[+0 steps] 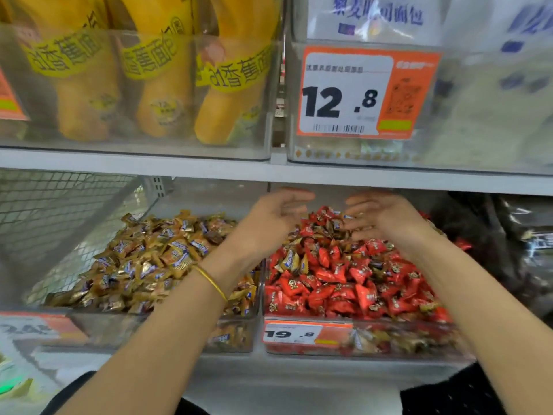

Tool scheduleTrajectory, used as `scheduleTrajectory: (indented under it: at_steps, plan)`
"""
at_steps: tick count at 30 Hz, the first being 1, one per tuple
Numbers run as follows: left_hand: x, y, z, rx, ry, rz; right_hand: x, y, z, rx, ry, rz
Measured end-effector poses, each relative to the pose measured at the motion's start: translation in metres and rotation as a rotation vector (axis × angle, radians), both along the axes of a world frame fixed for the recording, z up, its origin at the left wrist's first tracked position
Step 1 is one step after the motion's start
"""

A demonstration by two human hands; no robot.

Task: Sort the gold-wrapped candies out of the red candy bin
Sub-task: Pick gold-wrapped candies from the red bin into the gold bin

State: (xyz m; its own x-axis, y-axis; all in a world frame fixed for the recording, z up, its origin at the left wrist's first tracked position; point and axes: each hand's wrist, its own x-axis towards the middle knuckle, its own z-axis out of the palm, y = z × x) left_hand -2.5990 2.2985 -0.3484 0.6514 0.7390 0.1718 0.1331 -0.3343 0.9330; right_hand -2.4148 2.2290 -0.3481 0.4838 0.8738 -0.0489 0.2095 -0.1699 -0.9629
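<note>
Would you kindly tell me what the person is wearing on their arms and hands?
The left hand and right hand are bare, with no gloves, and the forearms are uncovered. A thin gold bracelet circles the left wrist. Dark fabric, likely sleeves, shows near the elbows at the bottom edge.

Price tag (347, 94) 12.8 on upper bin (478, 142), small tag (299, 333) 19.8 on red candy bin (413, 342), 香蕉 on yellow packs (163, 88)
</note>
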Motion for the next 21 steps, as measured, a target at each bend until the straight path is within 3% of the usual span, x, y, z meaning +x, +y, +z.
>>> scheduleTrajectory:
  at_steps: [7,11,15,21]
  plan:
    - [0.048,0.009,-0.010,0.106,0.215,0.179,-0.001,0.037,-0.027,-0.033,-0.596,0.235]
    - [0.057,0.015,-0.016,0.012,0.252,0.268,0.002,0.059,-0.046,-0.253,-0.914,0.435]
    - [0.056,0.016,-0.026,0.048,0.395,0.317,0.011,0.056,-0.049,-0.243,-0.819,0.451]
    - [0.069,0.011,-0.027,0.140,0.844,0.247,0.030,0.044,-0.030,-0.064,-0.593,0.262]
